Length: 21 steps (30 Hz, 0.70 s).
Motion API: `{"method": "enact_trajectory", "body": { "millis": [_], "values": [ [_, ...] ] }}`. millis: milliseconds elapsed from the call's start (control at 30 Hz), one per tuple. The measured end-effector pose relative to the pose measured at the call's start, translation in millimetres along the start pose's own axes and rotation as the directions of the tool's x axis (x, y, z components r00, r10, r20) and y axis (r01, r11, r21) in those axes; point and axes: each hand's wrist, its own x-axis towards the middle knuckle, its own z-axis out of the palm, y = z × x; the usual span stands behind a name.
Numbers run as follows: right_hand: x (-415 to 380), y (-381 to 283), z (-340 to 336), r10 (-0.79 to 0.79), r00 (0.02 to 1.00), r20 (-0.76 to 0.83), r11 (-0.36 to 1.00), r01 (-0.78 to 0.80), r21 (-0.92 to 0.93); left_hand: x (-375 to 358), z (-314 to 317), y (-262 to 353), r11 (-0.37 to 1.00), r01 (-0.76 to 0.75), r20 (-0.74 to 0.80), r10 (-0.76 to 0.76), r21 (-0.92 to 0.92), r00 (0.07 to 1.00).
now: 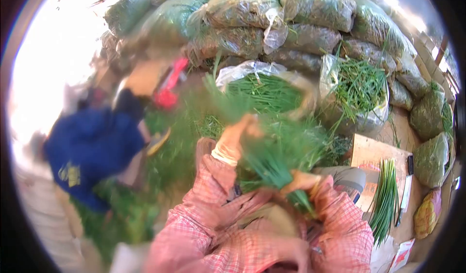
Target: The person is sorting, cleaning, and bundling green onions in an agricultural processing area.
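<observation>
My right hand (300, 181) is closed around a bunch of long green chives (274, 168) in front of my chest; the bunch slants from upper left to lower right. Further forward and to the left is my left hand (245, 127), blurred by motion. Its fingers look closed, and smeared green blades rise from it. Loose green blades (296, 142) lie in a heap under and beyond both hands. Just past my left hand stands an open plastic bag (235, 71) with chives laid inside it.
Stuffed plastic sacks (242, 11) are stacked at the back. Another open bag (359, 86) overflows with greens. At right, a chive bundle (386, 195) lies on cardboard (371, 151) beside a knife (406, 195). A person in dark blue (94, 147) bends over greens at left.
</observation>
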Motion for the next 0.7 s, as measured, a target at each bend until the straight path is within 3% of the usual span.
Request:
{"method": "enact_trajectory", "body": {
  "millis": [67,133,200,233,333,400,433,467,500,533,567,600,633,700],
  "values": [
    [9,12,-18,0.020,1.000,-0.009,0.968,-0.022,-0.251,-3,5,3,0.987,-0.161,0.137,0.163,-0.022,0.977],
    [3,-6,-11,-0.167,0.985,-0.048,0.940,0.145,-0.308,-3,15,12,0.991,-0.134,0.159,0.133,-0.001,0.978],
    [-10,-18,-9,-0.269,0.945,-0.187,0.842,0.136,-0.522,-9,39,29,0.981,-0.156,0.135,0.140,0.113,0.981],
    [-13,-12,-17,-0.281,0.944,-0.175,0.892,0.189,-0.412,-12,50,39,0.976,-0.188,0.179,0.167,0.107,0.969],
    [-25,14,-43,-0.463,0.714,-0.525,0.862,0.500,-0.082,-18,81,68,0.945,-0.325,0.251,0.310,0.021,0.917],
    [-26,52,-90,-0.413,0.410,-0.813,0.882,0.403,-0.245,-19,96,81,0.889,-0.444,0.205,0.459,-0.114,0.865],
    [-26,64,-98,-0.411,0.345,-0.844,0.899,0.306,-0.313,2,72,76,0.843,-0.479,0.244,0.425,0.245,0.872],
    [-24,74,-102,-0.415,0.277,-0.867,0.907,0.204,-0.369,7,63,59,0.807,-0.338,0.083,0.342,0.484,0.936],
    [-21,75,-106,-0.429,0.210,-0.879,0.903,0.093,-0.419,11,53,42,0.738,-0.133,-0.081,0.247,0.662,0.966],
    [-22,48,-98,-0.568,0.188,-0.801,0.816,0.256,-0.519,15,55,32,0.714,-0.277,0.074,0.303,0.643,0.950],
    [-24,29,-83,-0.678,0.141,-0.722,0.704,0.408,-0.582,16,55,27,0.731,-0.321,0.048,0.368,0.602,0.929],
    [-31,-11,-49,-0.733,0.167,-0.660,0.641,0.494,-0.587,3,66,29,0.752,-0.336,0.003,0.406,0.567,0.914],
    [-40,-60,-15,-0.782,0.189,-0.594,0.579,0.573,-0.580,-2,77,36,0.681,-0.309,0.026,0.392,0.663,0.920],
    [-29,-111,25,-0.879,0.212,-0.427,0.467,0.564,-0.681,-19,100,47,0.622,-0.298,0.014,0.419,0.724,0.908]
  ]
}}
